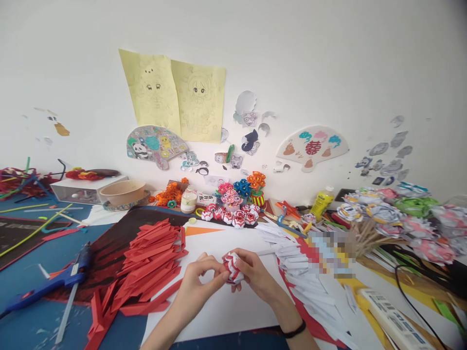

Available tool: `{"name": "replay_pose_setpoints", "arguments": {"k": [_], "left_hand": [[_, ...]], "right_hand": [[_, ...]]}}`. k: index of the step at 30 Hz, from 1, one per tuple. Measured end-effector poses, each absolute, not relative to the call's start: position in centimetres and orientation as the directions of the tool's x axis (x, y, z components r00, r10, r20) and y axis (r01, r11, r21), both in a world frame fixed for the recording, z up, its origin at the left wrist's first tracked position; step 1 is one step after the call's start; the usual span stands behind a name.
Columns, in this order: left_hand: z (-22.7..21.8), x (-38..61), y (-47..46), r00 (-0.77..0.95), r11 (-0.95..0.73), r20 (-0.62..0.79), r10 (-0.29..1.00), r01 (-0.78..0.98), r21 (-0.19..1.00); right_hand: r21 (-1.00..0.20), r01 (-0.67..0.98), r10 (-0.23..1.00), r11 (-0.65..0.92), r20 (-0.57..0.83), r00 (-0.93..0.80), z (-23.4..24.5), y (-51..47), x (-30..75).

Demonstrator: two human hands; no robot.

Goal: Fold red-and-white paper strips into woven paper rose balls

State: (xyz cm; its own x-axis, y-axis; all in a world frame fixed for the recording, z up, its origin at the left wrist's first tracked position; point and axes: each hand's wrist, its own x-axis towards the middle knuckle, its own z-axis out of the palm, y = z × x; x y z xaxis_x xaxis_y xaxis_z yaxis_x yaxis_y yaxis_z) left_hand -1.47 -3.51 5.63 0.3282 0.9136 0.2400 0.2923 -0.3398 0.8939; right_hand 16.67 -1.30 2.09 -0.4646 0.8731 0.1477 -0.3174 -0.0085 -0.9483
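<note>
A red-and-white folded paper flower (233, 268) is held between my two hands, over a sheet of white paper (219, 311). My right hand (257, 272) grips it from the right side, fingers wrapped behind it. The thumb and forefinger of my left hand (204, 277) pinch its left edge. To the left lies a heap of folded red paper strips (153, 257). Folded white paper strips (310, 296) are spread on the right. Several finished red-and-white flowers (239, 218) stand in a group behind the sheet.
A blue glue gun (75, 272) with a glue stick lies at far left. At the back are a beige bowl (122, 192), a glue jar (188, 201) and a yellow bottle (323, 203). Stemmed paper flowers (386, 214) and a white power strip (396, 318) occupy the right.
</note>
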Motion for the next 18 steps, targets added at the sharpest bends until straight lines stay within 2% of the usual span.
{"name": "replay_pose_setpoints", "arguments": {"k": [13,18], "left_hand": [[5.05,-1.67,-3.63,0.263,-0.466,0.386,0.884,0.425,0.776],[5.03,-1.95,-3.47,0.272,-0.493,0.412,0.869,0.420,0.762]], "right_hand": [[-0.952,-0.305,0.860,-0.014,0.144,-0.489,2.19,-1.31,16.59],[-0.947,-0.322,0.870,-0.012,0.149,-0.471,2.57,-1.43,16.73]]}}
